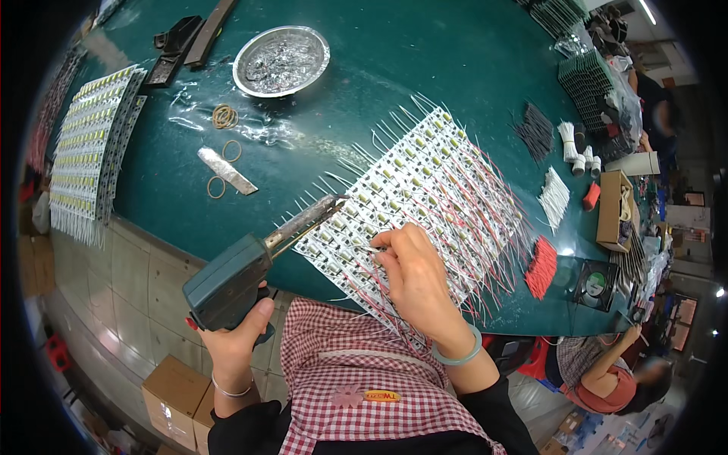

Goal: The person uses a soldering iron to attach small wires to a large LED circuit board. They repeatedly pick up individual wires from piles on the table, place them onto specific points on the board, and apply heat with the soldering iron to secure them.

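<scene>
The panel of white circuit boards (428,163) lies flat on the green tabletop (425,61), at its near edge. It looks thin, light and stiff, though it probably flexes if lifted by one corner. The red wires (497,227) and white wires (337,180) bristling from it look soft and springy; pulling on them could strain their joints, so the panel is best held by its bare rim facing the tabletop's near edge.

The left hand (241,334) has its fingers wrapped around the handle of the soldering gun (231,277), whose bulky body is likely the heavier load; its metal barrel is best left untouched, as it may be hot. The right hand (417,273) is over the panel, thumb and forefinger together at the tips, seemingly pinching a thin wire end.
</scene>
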